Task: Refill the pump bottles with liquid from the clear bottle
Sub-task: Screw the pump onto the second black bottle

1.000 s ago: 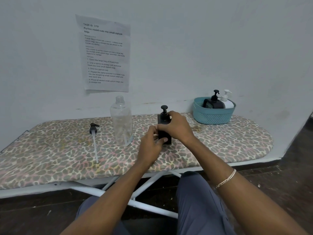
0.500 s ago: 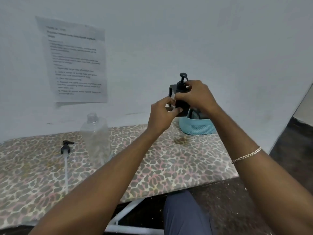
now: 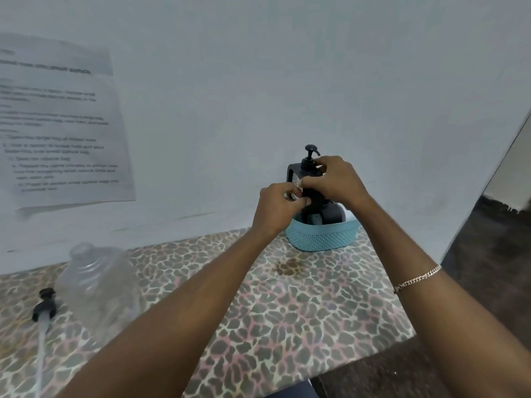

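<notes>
My two hands meet just right of the middle of the frame, raised in front of a pale wall. Between them I hold a black pump bottle (image 3: 308, 166), upright, its pump head poking up above my fingers. It is off the surface, directly above a teal woven basket (image 3: 321, 238).

My right hand (image 3: 333, 179) wraps the bottle from the right, fingers curled around its shoulder just under the pump. My left hand (image 3: 274, 209) comes in from the lower left, its fingers bent and pinching the bottle's lower left side, beside a small pale label. A thin chain bracelet (image 3: 416, 278) sits on my right wrist, at the right of the frame.

The basket stands on a leopard-print padded surface (image 3: 287, 317) that fills the lower half of the picture. Inside it is a second dark bottle (image 3: 330, 215), partly hidden by my hands. A brownish stain (image 3: 288, 267) marks the cover just below the basket.

At the lower left stands the clear bottle (image 3: 97, 280), upright with no cap, blurred; I cannot tell how much liquid it holds. Just left of it a loose black pump (image 3: 44, 304) lies on the cover, its pale tube running toward the bottom edge.

A printed paper sheet (image 3: 57, 124) hangs on the wall at the upper left, its text too blurred to read.
</notes>
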